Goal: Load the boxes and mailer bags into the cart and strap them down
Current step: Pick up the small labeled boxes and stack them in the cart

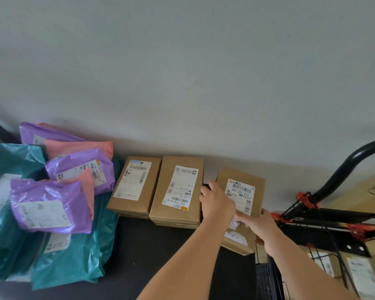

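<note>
Two hands, our left hand [217, 204] and right hand [263, 231], clasp opposite edges of a box [257, 186] at the right end of the surface [160, 256]; we judge loading underway, the next move a lift rightward into the cart [344, 167].

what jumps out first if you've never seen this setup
The left hand and right hand grip a labelled cardboard box at centre right, beside two more box stacks along the wall. A bright pile of purple, pink and teal mailer bags fills the left side. At the right edge stands the cart, with a curved black handle and red strap hooks.
</note>
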`<state>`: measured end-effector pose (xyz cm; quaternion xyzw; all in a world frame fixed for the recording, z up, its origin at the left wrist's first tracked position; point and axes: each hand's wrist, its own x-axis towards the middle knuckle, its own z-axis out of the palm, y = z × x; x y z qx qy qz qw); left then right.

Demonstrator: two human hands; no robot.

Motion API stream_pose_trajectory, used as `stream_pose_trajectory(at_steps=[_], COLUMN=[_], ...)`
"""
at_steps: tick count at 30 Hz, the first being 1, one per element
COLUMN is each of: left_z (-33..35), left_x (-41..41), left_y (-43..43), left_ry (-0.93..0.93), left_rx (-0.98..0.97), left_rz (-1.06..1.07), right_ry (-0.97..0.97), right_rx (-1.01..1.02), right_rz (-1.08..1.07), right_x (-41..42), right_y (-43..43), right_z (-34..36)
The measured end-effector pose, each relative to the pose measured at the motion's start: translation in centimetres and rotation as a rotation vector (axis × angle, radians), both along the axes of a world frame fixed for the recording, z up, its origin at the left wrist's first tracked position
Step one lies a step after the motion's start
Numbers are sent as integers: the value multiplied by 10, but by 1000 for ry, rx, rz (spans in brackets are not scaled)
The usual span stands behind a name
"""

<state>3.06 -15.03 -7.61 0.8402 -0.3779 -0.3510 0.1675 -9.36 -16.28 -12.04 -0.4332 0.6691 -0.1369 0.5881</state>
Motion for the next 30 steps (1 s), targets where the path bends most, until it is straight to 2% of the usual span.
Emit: stream_pose_trajectory(at_steps=[6, 13, 18, 21, 27, 30], left_z=[1, 4, 11, 19, 32, 35], left_x=[-6, -9, -21, -32, -46, -49], left_y=[5, 24, 36, 45, 65, 82], left_ry=[-25, 178, 348, 355, 409, 512], left_rx=[-28, -24, -56, -135, -289, -348], left_rz=[92, 232, 261, 323, 470, 564], right_ry=[-159, -240, -209, -157, 94, 12], right_rx=[-5, 26, -20, -98, -349, -304], right_rz=[-9, -29, 25, 6, -151, -267], right_x=[-15, -45, -66, -72, -75, -77], right_y=[5, 12, 23, 32, 54, 70], right_z=[11, 26, 38, 48, 60, 60])
